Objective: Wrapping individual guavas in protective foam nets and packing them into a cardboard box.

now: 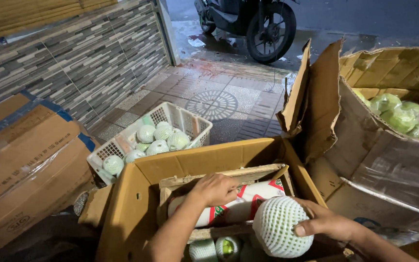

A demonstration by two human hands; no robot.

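Far left: flattened cardboard cartons [23, 160] with blue tape, leaning by a tiled wall. Next right: white plastic basket [190, 121] on the paving, part-filled with round green fruit in white foam net sleeves [163, 138].

Centre: open cardboard box [136, 194] in front of the person. Left hand [214, 189] reaches into it, fingers curled down over a white wrapped roll with red and green print [241, 206] lying across the inside. Whether the fingers close fully round it cannot be told; the hand covers the contact.

Right hand [323, 223] cups a net-sleeved fruit [282, 225] from the side, thumb on the near face, fingers spread behind; the fruit sits at the box's front right edge, above more sleeved fruit [214, 248].

Judgement: the fruit handles best with a broad, light cupping grip so the foam net does not slide off or bruise the skin.

Far right: torn carton [384, 145] holding green fruit in clear film [398, 116]. Background: scooter wheel [270, 29].
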